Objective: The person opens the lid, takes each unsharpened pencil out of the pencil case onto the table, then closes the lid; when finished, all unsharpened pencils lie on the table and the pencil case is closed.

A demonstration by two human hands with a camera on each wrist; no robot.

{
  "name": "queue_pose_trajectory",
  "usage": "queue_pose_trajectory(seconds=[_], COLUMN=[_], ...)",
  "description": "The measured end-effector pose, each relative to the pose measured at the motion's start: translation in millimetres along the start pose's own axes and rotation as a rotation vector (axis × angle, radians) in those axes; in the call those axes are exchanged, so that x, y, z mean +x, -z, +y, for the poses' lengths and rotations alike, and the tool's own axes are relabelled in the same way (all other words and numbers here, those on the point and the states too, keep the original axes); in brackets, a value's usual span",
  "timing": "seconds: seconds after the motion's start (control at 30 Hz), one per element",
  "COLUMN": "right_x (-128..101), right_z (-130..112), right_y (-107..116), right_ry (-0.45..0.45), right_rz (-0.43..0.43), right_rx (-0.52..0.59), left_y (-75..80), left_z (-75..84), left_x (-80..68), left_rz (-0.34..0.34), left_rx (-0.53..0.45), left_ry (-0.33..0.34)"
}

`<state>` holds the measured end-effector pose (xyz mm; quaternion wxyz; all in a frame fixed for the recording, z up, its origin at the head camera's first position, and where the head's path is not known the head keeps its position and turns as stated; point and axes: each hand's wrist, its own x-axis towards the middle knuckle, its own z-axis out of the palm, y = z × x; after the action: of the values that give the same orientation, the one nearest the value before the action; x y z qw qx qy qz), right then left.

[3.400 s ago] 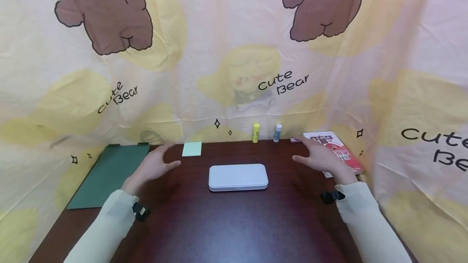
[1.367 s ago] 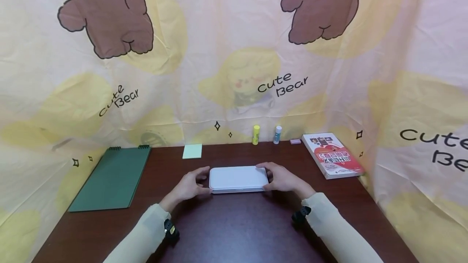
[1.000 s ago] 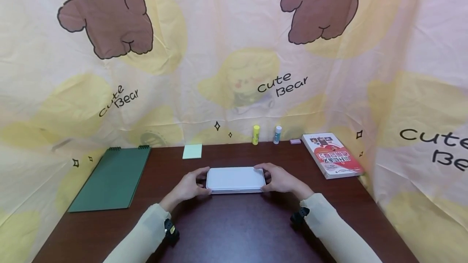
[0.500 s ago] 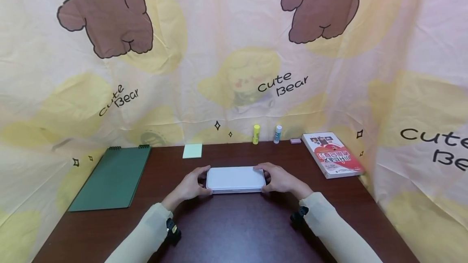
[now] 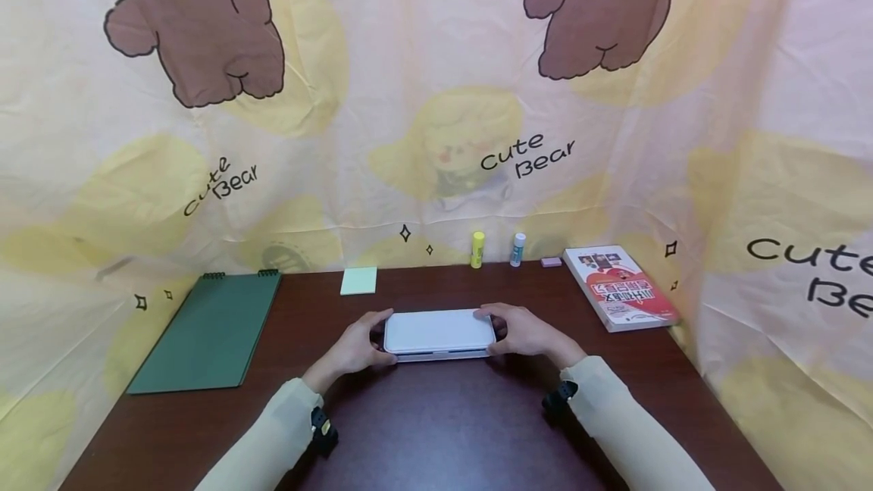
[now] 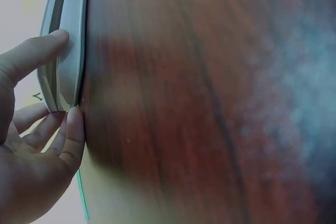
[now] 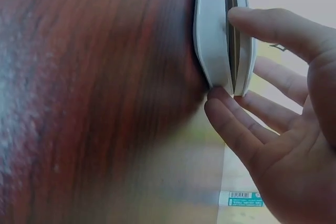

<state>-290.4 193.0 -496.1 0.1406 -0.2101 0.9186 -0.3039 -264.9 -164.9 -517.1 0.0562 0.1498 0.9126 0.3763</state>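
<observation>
A flat white pencil case (image 5: 439, 332) lies in the middle of the table, its lid raised a little along the front edge. My left hand (image 5: 353, 345) grips its left end; the thumb is at the seam between lid and base in the left wrist view, where the dark gap (image 6: 59, 9) shows. At the right end my right hand (image 5: 525, 333) holds the case the same way. Its thumb presses at the lid's edge, and the other fingers curl round the end and back in the right wrist view. What is inside the case is hidden.
A green spiral pad (image 5: 208, 333) lies at the left, and a pale green sticky-note pad (image 5: 358, 280) at the back. Along the back edge stand a yellow stick (image 5: 477, 250) and a glue stick (image 5: 518, 249), near a pink eraser (image 5: 550, 262). A book (image 5: 621, 288) lies at right.
Both hands came in from the sides onto the case's ends, and the case shifted slightly left. Since half a second ago its lid has lifted a little at the front, showing a thin gap.
</observation>
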Motion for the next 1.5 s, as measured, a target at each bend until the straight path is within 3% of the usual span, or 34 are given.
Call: queue_pose_trajectory(seconds=[0.4, 0.73, 1.37, 1.5], right_x=[-3, -2, 8, 8], right_z=[4, 7, 2, 1], right_y=[14, 20, 22, 22], right_ry=[0.045, 0.002, -0.117, -0.138], right_rz=[-0.001, 0.054, 0.092, 0.092], right_rx=[0.052, 0.088, 0.195, 0.206], left_y=[3.1, 3.3, 0.3, 0.9], left_z=[0.4, 0.3, -2.1, 0.0], left_x=[0.9, 1.2, 1.2, 0.8], left_rz=[-0.015, 0.005, 0.029, 0.029], left_rx=[0.003, -0.009, -0.247, -0.246], left_ry=[0.013, 0.037, 0.044, 0.049])
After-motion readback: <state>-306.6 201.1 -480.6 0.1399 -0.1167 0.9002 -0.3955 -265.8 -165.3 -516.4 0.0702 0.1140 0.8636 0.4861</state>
